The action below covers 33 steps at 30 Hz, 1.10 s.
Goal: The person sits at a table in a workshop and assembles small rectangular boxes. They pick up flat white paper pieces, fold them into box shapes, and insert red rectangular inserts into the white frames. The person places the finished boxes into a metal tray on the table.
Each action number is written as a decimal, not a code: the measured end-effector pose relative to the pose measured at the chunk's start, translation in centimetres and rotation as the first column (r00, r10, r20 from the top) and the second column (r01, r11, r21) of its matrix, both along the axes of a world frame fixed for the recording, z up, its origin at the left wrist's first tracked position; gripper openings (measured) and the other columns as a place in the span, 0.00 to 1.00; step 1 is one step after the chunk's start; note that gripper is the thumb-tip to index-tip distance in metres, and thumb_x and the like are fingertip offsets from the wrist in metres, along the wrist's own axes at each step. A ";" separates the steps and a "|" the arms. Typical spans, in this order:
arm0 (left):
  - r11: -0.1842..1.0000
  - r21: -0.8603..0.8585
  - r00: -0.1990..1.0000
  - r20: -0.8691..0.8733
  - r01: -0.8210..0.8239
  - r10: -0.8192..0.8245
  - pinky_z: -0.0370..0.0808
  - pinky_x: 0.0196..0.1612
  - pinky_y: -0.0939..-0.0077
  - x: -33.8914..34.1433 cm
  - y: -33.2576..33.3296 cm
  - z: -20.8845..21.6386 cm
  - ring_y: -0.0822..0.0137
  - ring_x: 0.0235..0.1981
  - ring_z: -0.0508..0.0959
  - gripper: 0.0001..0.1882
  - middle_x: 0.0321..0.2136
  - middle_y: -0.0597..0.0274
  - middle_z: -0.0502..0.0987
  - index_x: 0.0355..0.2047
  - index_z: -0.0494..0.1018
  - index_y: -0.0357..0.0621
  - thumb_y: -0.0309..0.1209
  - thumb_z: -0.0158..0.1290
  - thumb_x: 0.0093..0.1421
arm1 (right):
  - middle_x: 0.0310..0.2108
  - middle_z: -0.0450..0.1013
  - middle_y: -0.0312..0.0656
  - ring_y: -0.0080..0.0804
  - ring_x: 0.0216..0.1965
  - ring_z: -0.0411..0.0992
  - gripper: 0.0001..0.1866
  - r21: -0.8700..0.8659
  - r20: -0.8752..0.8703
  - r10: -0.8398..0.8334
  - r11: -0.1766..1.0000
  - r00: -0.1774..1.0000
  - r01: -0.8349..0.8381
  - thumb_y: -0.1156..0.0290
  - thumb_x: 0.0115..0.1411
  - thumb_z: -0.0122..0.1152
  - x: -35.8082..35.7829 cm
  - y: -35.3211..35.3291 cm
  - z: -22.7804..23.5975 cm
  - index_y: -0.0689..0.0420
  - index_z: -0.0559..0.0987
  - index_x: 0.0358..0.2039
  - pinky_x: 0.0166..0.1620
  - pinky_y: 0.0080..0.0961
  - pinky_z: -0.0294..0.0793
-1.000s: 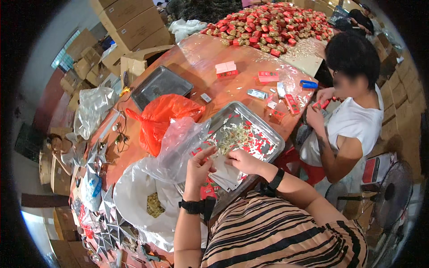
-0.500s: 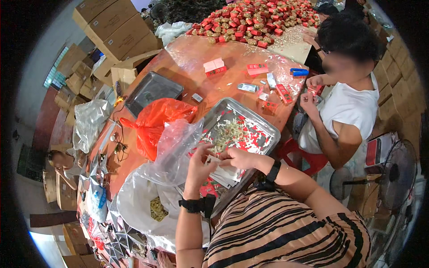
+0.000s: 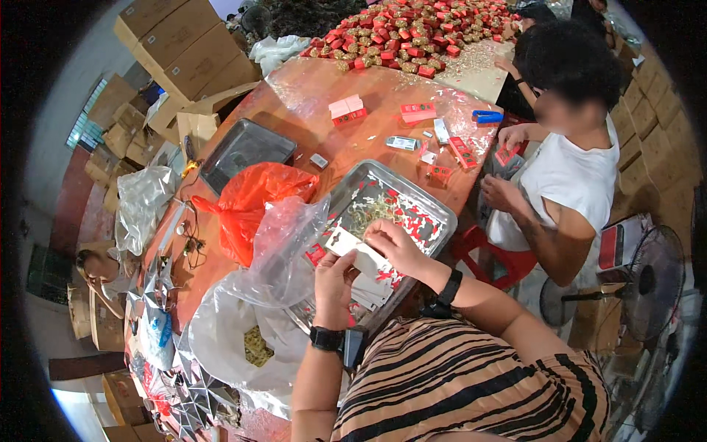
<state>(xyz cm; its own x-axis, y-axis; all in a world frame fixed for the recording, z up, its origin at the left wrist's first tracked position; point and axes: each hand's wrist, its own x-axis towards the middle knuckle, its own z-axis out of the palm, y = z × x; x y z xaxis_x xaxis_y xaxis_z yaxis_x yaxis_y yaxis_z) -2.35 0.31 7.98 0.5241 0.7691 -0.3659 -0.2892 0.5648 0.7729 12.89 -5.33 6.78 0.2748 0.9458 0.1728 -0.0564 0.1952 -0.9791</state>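
Between the thumb and fingers of my left hand (image 3: 335,283) is a pale card (image 3: 352,247) with a small cut-out hole near one end, tilted above the tray. My right hand (image 3: 399,247) has curled, closed fingers at the card's right edge; whatever they pinch is hidden. Below both hands lies a metal tray (image 3: 448,215) strewn with red and white paper scraps (image 3: 420,219) and a clump of pale yellowish shreds (image 3: 372,214). Several white cards (image 3: 372,292) lie in its near part, under my hands.
Left of the tray are a red plastic bag (image 3: 258,195), a clear bag (image 3: 283,254) and a dark, shallow tray (image 3: 243,151). Red card stacks (image 3: 347,110) and a blue stapler (image 3: 487,116) lie farther back. A co-worker (image 3: 567,169) sits at the right, holding a red card.
The card has come up and turned, so its face and hole now show. My right hand has shifted slightly right and up, while my left grips the card's lower edge.
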 end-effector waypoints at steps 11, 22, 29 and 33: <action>0.975 0.210 0.993 -0.106 0.077 -0.055 0.74 0.27 0.79 0.3 0.4 -0.1 0.71 0.23 0.75 0.06 0.27 0.60 0.76 0.33 0.72 0.36 0.22 0.46 0.56 | 0.42 0.63 0.39 0.28 0.36 0.68 0.07 0.299 0.520 -0.138 0.954 0.843 -0.029 0.79 0.42 0.64 0.6 -1.2 2.6 0.56 0.76 0.25 0.44 0.26 0.66; 0.935 0.328 0.981 -0.179 0.134 -0.078 0.67 0.21 0.83 -0.1 -0.5 0.4 0.76 0.18 0.69 0.09 0.21 0.65 0.73 0.32 0.73 0.36 0.30 0.48 0.59 | 0.24 0.71 0.33 0.17 0.25 0.68 0.05 0.040 0.112 -0.172 0.985 0.979 0.169 0.79 0.50 0.59 0.0 -0.3 1.5 0.62 0.73 0.29 0.31 0.16 0.68; 0.764 0.553 0.863 -0.504 0.333 -0.012 0.60 0.17 0.86 -0.2 -1.1 -0.4 0.82 0.15 0.65 0.05 0.14 0.72 0.69 0.26 0.75 0.35 0.24 0.50 0.52 | 0.30 0.72 0.36 0.17 0.33 0.69 0.03 -0.022 0.101 0.002 1.000 0.995 0.000 0.77 0.54 0.56 -0.6 0.2 0.8 0.61 0.75 0.30 0.37 0.18 0.69; 0.850 0.439 0.872 -0.487 0.290 -0.046 0.61 0.17 0.84 -1.5 -0.9 -0.4 0.81 0.16 0.66 0.05 0.15 0.71 0.70 0.26 0.74 0.35 0.24 0.51 0.53 | 0.36 0.70 0.41 0.24 0.36 0.70 0.06 0.080 0.291 -0.186 0.982 0.939 0.169 0.74 0.55 0.56 -0.1 1.9 0.4 0.61 0.76 0.33 0.38 0.22 0.70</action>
<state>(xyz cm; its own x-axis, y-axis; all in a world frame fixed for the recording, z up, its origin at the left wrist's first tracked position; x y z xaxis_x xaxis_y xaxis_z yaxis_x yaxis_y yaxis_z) -3.85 -0.64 7.53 0.5359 0.8217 -0.1940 0.2160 0.0887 0.9724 12.79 -3.40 7.21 0.3663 0.8736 0.3204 0.2741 0.2278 -0.9343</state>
